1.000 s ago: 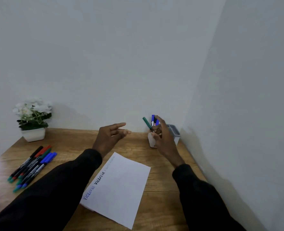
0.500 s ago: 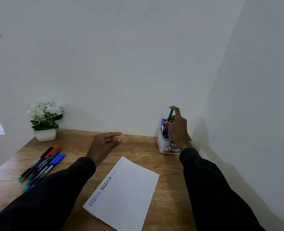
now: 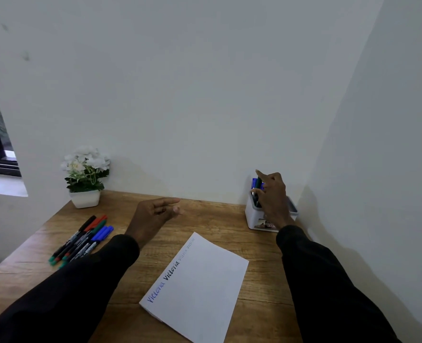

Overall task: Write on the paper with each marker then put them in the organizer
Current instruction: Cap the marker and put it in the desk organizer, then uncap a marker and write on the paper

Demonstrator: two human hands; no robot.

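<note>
- A wooden table (image 3: pixel 217 220) is seen from above, set into a corner between two pale walls.
- A white organizer (image 3: pixel 253 217) with a grey rim stands at the far right corner of the table, close to the walls.
- Blue markers (image 3: pixel 254 182) and a green marker (image 3: pixel 258 181) are seen standing upright in the organizer's left compartment.
- The right hand (image 3: pixel 273 198) is held over the organizer, in a black sleeve. Its index finger is stretched out above the top of the green marker and its thumb lies lower, beside the shaft. Whether the marker is actually pinched cannot be told.
- The left hand (image 3: pixel 153 216) is raised above the middle of the table, well apart from the organizer. Its fingers are loosely extended and pointed to the right, and nothing is held in it.
- A white sheet of paper (image 3: pixel 202 288) lies tilted on the near middle of the table, between the two arms. The word "Victoria" is written along its left edge in blue, in black, and twice more in fainter ink.
- A bundle of loose markers (image 3: pixel 81 240), with black, red, green and blue caps, lies on the left of the table.
- A white pot of white flowers (image 3: pixel 86 177) stands at the far left, against the wall.
</note>
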